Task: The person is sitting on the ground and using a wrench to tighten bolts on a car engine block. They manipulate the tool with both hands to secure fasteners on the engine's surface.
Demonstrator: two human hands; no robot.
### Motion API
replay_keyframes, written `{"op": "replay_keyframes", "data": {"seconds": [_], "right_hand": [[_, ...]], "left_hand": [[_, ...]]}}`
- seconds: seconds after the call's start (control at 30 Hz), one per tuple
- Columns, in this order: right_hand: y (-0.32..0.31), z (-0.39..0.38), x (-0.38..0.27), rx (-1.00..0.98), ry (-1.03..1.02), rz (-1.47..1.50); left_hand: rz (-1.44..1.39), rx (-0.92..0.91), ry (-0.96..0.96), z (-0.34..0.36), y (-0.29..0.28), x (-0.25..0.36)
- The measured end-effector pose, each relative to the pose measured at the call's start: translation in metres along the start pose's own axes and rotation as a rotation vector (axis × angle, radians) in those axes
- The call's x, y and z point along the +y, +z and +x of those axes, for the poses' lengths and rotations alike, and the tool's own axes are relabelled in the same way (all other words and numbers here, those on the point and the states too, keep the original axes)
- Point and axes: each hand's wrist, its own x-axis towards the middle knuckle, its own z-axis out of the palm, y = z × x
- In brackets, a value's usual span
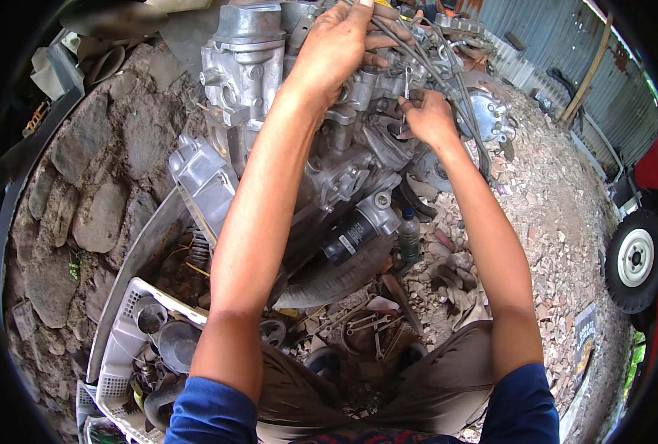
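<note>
From head height, one wide fisheye view looks steeply down past both forearms (262, 192) onto the nearby hands (429, 118) and engine (340, 183).

Pretty sure this is a backyard mechanic's workshop, and an open-air one at that. Biggest giveaway is the bare engine (338, 176), out of any vehicle and sitting over an old tyre (336, 287) right in the yard. There's a bunch of spanners (377, 324) near the person's feet and a white plastic crate (114, 385) stuffed with grimy metal bits. No tidy garage floor here, it's just loose gravel (558, 244) and rubble in daylight. Rough stone wall (103, 214) down the left, rusty corrugated sheets (592, 96) at the far right, plus a wheel (635, 259) with a pale rim next to something red.
</note>
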Motion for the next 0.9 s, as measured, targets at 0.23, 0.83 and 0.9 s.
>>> {"op": "replay_keyframes", "data": {"seconds": [0.23, 0.83, 0.9], "right_hand": [[-0.011, 0.014, 0.036, 0.179, -0.313, -0.460], [-0.012, 0.015, 0.028, 0.170, -0.396, -0.669], [-0.011, 0.012, 0.021, 0.098, -0.365, -0.630]], "left_hand": [[0.003, 0.014, -0.017, -0.003, 0.009, 0.006], [-0.045, 0.011, -0.006, -0.001, 0.004, -0.002], [-0.036, 0.025, -0.006, -0.002, 0.004, -0.002]]}}
